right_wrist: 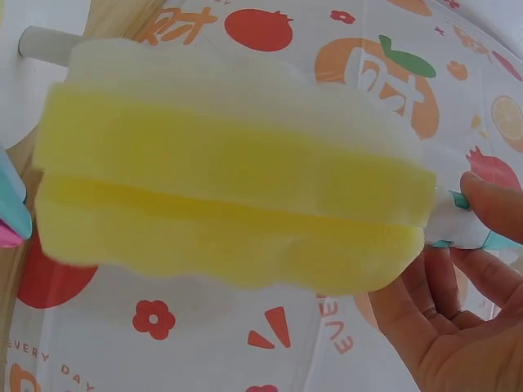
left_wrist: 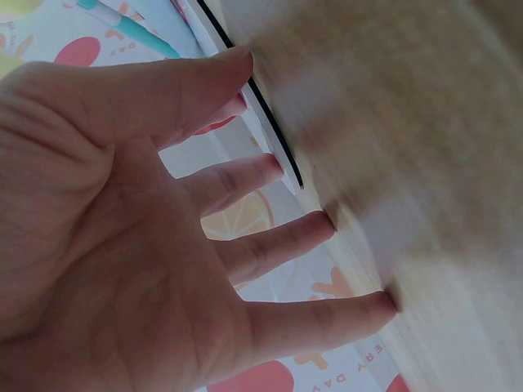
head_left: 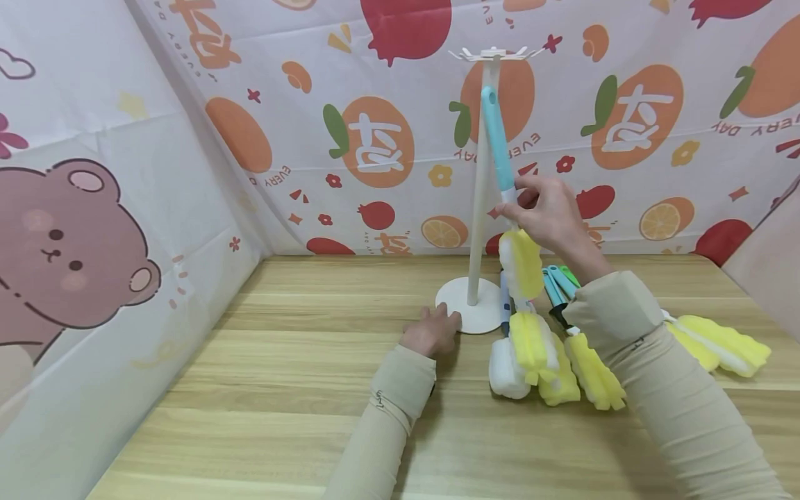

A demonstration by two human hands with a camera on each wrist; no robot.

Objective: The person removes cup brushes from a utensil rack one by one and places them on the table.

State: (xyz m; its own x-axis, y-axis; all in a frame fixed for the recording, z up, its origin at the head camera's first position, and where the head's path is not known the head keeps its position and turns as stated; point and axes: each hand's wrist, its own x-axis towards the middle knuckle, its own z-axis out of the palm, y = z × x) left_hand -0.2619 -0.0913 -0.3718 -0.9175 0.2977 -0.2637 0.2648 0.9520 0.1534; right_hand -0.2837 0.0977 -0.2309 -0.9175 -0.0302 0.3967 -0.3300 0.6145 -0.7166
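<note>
A white stand (head_left: 480,173) with a round base (head_left: 461,319) and a ring of hooks (head_left: 494,54) on top rises from the table. My right hand (head_left: 550,212) pinches a sponge bottle brush (head_left: 521,264) near its neck, its turquoise handle pointing up beside the pole, below the hooks. In the right wrist view its yellow and white sponge head (right_wrist: 237,180) fills the middle. My left hand (head_left: 432,330) rests at the base's left front edge. The left wrist view shows its fingers (left_wrist: 278,253) spread, some tips on the tabletop and some at the rim.
Several sponge brushes (head_left: 531,347) lie on the wooden table (head_left: 300,375) right of the base, some partly behind my right sleeve. Yellow sponge heads (head_left: 719,340) lie farther right. A fruit-print cloth (head_left: 387,215) hangs behind; a bear-print sheet (head_left: 69,243) is at left.
</note>
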